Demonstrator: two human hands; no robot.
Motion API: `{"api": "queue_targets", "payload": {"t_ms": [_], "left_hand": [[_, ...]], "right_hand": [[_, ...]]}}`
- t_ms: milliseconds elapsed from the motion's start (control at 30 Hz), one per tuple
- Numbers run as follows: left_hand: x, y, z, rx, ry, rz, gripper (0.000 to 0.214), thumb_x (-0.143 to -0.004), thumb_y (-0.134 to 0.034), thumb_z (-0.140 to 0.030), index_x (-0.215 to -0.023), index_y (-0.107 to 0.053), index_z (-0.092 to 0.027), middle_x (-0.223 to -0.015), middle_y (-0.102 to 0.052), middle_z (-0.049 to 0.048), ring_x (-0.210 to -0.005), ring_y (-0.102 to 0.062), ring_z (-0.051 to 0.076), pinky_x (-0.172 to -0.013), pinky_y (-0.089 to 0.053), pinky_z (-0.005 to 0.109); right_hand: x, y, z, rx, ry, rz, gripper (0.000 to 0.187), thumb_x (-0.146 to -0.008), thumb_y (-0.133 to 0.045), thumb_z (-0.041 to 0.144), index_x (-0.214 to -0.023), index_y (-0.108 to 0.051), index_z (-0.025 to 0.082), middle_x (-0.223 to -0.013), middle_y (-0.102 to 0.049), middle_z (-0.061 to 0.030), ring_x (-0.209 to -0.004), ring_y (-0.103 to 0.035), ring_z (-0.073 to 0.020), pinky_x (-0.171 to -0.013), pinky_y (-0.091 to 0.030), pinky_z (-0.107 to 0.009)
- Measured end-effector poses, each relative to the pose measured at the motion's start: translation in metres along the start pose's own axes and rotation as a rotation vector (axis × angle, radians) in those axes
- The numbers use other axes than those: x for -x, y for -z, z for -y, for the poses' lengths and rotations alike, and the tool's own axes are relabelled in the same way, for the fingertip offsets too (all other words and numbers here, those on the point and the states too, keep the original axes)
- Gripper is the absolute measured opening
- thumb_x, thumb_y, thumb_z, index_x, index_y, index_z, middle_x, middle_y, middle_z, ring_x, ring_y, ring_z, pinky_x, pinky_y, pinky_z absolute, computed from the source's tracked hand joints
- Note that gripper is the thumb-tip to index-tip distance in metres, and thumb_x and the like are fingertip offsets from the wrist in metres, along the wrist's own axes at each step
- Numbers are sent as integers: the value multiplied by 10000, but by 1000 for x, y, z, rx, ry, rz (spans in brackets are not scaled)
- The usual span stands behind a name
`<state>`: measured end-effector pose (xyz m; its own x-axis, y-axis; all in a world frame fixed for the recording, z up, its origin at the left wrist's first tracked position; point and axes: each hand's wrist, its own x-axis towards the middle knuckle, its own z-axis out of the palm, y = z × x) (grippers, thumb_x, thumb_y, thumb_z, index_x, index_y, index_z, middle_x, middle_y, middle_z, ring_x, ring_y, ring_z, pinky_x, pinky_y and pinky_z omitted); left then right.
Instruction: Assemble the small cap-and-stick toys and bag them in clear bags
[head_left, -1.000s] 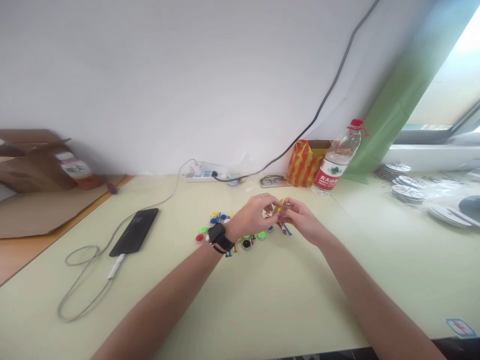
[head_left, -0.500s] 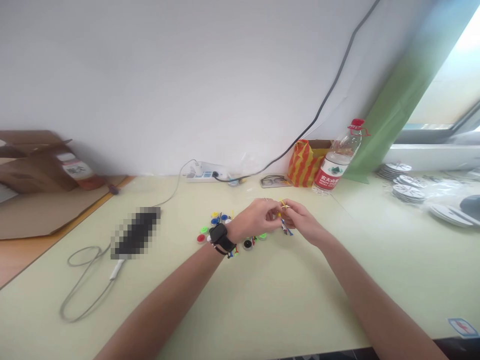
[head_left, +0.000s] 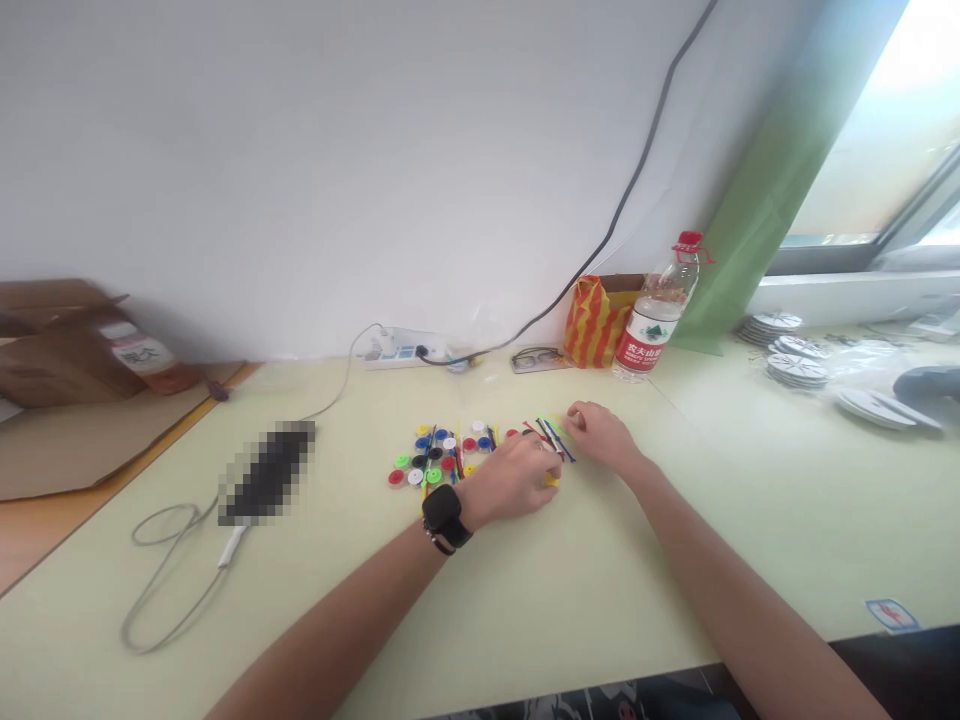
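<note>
My left hand (head_left: 514,475), with a black watch (head_left: 442,513) at the wrist, has its fingers curled down on a yellow round piece (head_left: 551,480) at the table. My right hand (head_left: 604,437) rests just beyond, fingers bent together beside a small bundle of thin coloured sticks (head_left: 559,441); what its fingertips hold, if anything, is hidden. Left of my left hand, several small round pieces in red, blue, white, black, yellow and green lie in rows, among them a red piece (head_left: 396,479) and a green piece (head_left: 403,461). More thin sticks lie between them.
A water bottle (head_left: 651,325), a striped bag (head_left: 589,325) and glasses (head_left: 536,357) stand or lie near the wall, beside a power strip (head_left: 405,350). A cable (head_left: 131,600) loops at left, near a cardboard box (head_left: 60,340). Stacked white discs (head_left: 797,372) are at right.
My hands were together, handling a yellow stick and other thin sticks. They have now parted: the left came down onto a yellow round piece, the right lowered beside the sticks, which lie on the table.
</note>
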<state>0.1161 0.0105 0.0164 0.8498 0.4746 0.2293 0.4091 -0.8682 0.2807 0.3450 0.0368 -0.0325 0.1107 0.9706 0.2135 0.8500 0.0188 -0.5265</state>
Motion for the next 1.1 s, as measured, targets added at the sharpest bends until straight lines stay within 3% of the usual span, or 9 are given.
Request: {"api": "queue_targets", "payload": {"t_ms": [100,200,367,567,700,800,900,1000,1100], "left_hand": [[11,-6,-5,-129,8,-49,99,-923,-599,-174,-871,-680,-198,-861,-697,72,-999,-606,263,-893,-486,403],[21,-7,-10,-209,22,-114,176,-972,-530,-150,-944,-698,-195,-1080,-719,104,-1168,-566,304,-975,-477,463],[48,4,-8,-184,121,-193,391,-961,-579,-193,-1344,-624,-255,-1458,-593,93,-1375,-455,343,-1099,-448,558],[101,42,47,-153,369,-354,398,-1025,-531,-376,-1399,-602,-257,-1413,-635,90,-1388,-466,316,-1170,-419,541],[128,45,81,38,569,-375,466,-1032,-500,-490,-1429,-579,-259,-1471,-590,92,-1441,-434,300,-1205,-375,524],[134,34,90,251,615,-391,516,-1000,-555,-532,-1456,-573,-290,-1559,-517,86,-1501,-371,314,-1256,-277,524],[130,24,91,317,578,-408,540,-948,-638,-550,-1428,-609,-305,-1570,-510,78,-1515,-342,337,-1274,-218,516],[124,23,89,292,526,-390,515,-954,-627,-549,-1406,-623,-304,-1492,-569,85,-1438,-427,336,-1241,-276,499],[118,26,88,186,498,-321,493,-999,-544,-545,-1415,-602,-287,-1397,-603,102,-1346,-485,325,-1178,-348,490]], "right_hand": [[1,-2,6,-1,47,15,225,-932,-628,330,-1118,-691,219,-933,-687,-68,-838,-625,-214,-736,-434,-315],[4,-5,13,-14,173,63,268,-953,-625,364,-1187,-698,256,-1057,-670,-76,-987,-629,-235,-824,-468,-328],[8,-7,17,-63,313,159,277,-989,-539,248,-1189,-727,284,-1042,-639,-67,-975,-631,-218,-826,-494,-326],[11,2,23,-57,277,208,246,-915,-561,155,-1077,-733,224,-961,-680,-51,-789,-634,-178,-724,-478,-295],[16,7,34,-103,269,254,192,-922,-535,182,-970,-718,213,-886,-716,-42,-752,-642,-178,-688,-474,-285],[21,4,44,-131,269,189,231,-995,-480,290,-1012,-702,226,-956,-732,-55,-826,-666,-202,-740,-507,-318],[28,-2,52,-142,338,103,317,-1011,-510,420,-1241,-648,250,-1206,-695,-87,-1116,-640,-251,-948,-523,-393],[35,-9,59,-139,458,168,455,-1011,-524,470,-1423,-549,279,-1418,-595,-103,-1349,-507,-286,-1127,-445,-465],[39,-16,63,-127,493,216,453,-1031,-485,435,-1457,-522,285,-1455,-560,-110,-1388,-461,-299,-1171,-408,-507]]}}
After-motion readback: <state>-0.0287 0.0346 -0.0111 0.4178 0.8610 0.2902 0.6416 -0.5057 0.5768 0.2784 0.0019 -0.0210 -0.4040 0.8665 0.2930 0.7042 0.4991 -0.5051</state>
